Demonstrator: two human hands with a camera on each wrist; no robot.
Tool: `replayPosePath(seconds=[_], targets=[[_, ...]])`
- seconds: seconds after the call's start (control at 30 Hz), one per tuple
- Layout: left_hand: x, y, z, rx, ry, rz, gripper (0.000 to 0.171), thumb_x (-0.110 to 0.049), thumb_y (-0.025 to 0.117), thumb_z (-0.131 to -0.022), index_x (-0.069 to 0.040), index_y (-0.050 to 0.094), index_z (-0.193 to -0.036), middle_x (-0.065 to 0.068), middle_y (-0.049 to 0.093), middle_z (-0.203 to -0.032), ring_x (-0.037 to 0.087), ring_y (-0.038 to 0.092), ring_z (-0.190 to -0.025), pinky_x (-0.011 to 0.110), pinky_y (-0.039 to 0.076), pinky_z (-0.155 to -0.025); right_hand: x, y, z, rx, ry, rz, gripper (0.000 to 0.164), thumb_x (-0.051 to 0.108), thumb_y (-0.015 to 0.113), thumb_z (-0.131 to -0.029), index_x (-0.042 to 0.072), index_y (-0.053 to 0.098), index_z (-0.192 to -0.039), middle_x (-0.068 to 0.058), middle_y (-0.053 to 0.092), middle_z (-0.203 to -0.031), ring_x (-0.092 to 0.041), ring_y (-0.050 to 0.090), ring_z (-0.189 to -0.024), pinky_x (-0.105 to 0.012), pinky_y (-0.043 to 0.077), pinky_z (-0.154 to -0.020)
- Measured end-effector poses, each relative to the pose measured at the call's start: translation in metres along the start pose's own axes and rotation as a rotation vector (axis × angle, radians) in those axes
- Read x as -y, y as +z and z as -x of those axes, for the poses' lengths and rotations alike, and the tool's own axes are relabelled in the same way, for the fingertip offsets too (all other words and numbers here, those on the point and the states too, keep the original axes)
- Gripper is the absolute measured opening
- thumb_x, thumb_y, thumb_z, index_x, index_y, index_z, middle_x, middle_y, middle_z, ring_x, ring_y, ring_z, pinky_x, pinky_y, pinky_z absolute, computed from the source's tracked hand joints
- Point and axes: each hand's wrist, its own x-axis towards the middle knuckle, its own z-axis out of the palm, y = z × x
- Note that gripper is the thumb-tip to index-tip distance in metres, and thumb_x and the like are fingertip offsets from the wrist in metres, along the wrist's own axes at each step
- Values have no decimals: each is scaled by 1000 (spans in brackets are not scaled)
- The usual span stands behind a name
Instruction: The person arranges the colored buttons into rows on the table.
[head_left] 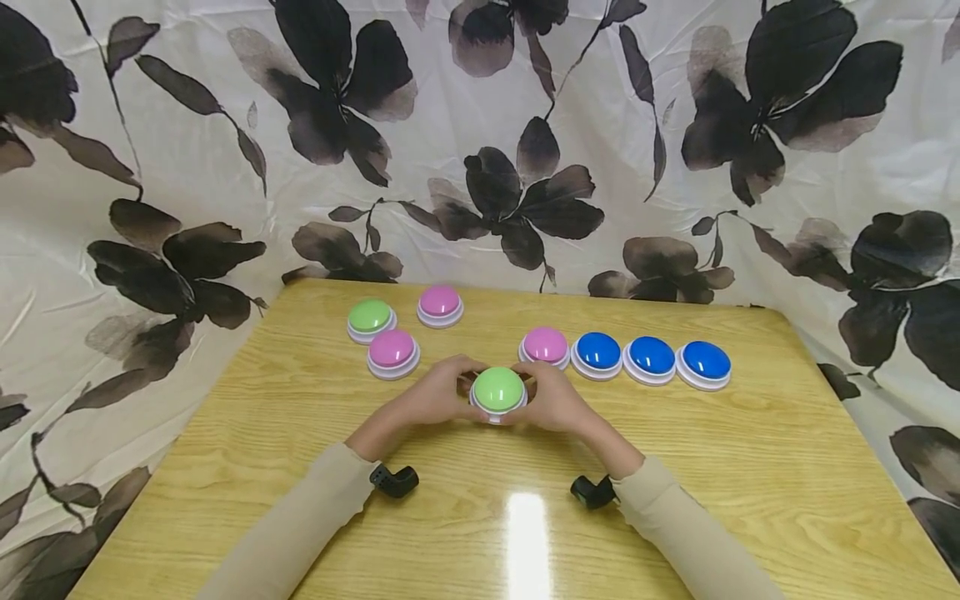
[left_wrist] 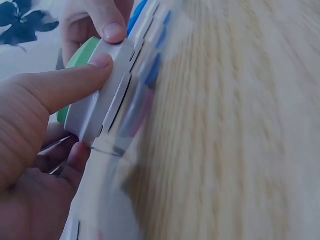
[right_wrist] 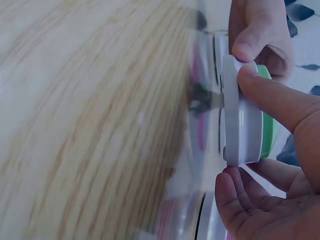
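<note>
Between both hands is a push button with a light green dome (head_left: 498,388) and a round white base (left_wrist: 95,107), near the middle of the table. From its left side, the left hand (head_left: 447,390) grips the base, thumb on the near rim and fingers underneath or behind. The right hand (head_left: 555,397) grips the opposite side in the same way, its thumb (right_wrist: 275,97) on the white rim. In the wrist views the base looks slightly raised off the wood. Just behind the right hand sits a pink button (head_left: 545,345).
Three blue buttons (head_left: 652,357) continue the row rightward from that pink one. At the back left are another green button (head_left: 370,317) and two pink buttons (head_left: 393,350), (head_left: 440,302). A floral cloth (head_left: 420,225) hangs behind the wooden table (head_left: 735,483).
</note>
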Motion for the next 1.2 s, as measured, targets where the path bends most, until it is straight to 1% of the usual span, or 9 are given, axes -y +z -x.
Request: replayPosePath(seconds=[0.23, 0.43, 0.57, 0.67, 0.83, 1.07, 1.2], targets=[[-10, 9, -12, 8, -2, 30, 74, -15, 91, -66, 1, 57, -129, 6, 57, -117, 18, 57, -104, 25, 49, -89, -5, -12, 9, -15, -14, -4, 67, 22, 93, -64, 5, 62, -122, -4, 64, -106, -19, 60, -82, -31, 52, -70], [-16, 16, -19, 27, 12, -1, 74, -17, 91, -67, 2, 56, -130, 8, 57, -116, 18, 57, -104, 24, 50, -88, -12, -19, 15, -23, 2, -10, 69, 23, 93, -64, 6, 62, -123, -3, 63, -108, -18, 59, -88, -31, 52, -74], [-18, 20, -23, 29, 24, -6, 75, -17, 91, -68, 3, 55, -130, 7, 58, -115, 17, 57, -104, 23, 50, -87, -17, -22, 19, -27, 21, -17, 71, 25, 93, -64, 7, 61, -124, -3, 63, -110, -18, 59, -89, -30, 52, -75], [-19, 24, -26, 32, 26, -1, 74, -17, 91, -68, 2, 56, -130, 7, 58, -113, 17, 57, -103, 23, 50, -86, -20, -24, 22, -34, 27, -32, 70, 23, 93, -64, 6, 61, -124, -4, 63, -110, -18, 60, -88, -30, 53, -73], [-21, 31, -33, 47, 19, 0, 73, -17, 91, -68, 1, 57, -130, 5, 57, -112, 16, 57, -102, 22, 50, -86, -25, -28, 25, -33, 14, -30, 68, 20, 92, -65, 6, 61, -124, -4, 63, -110, -19, 60, -87, -30, 53, -72], [-22, 39, -40, 46, 34, 27, 75, -17, 92, -65, 1, 57, -129, 7, 57, -113, 17, 58, -101, 22, 50, -86, -28, -35, 32, -23, 66, -20, 72, 20, 91, -67, 8, 58, -129, -5, 62, -113, -21, 59, -87, -31, 53, -72], [-24, 44, -44, 53, 50, 29, 75, -16, 92, -65, 2, 57, -129, 7, 57, -110, 18, 58, -100, 23, 51, -84, -32, -38, 35, -23, 67, -14, 70, 22, 91, -67, 8, 59, -128, -5, 62, -111, -19, 59, -86, -30, 53, -73]])
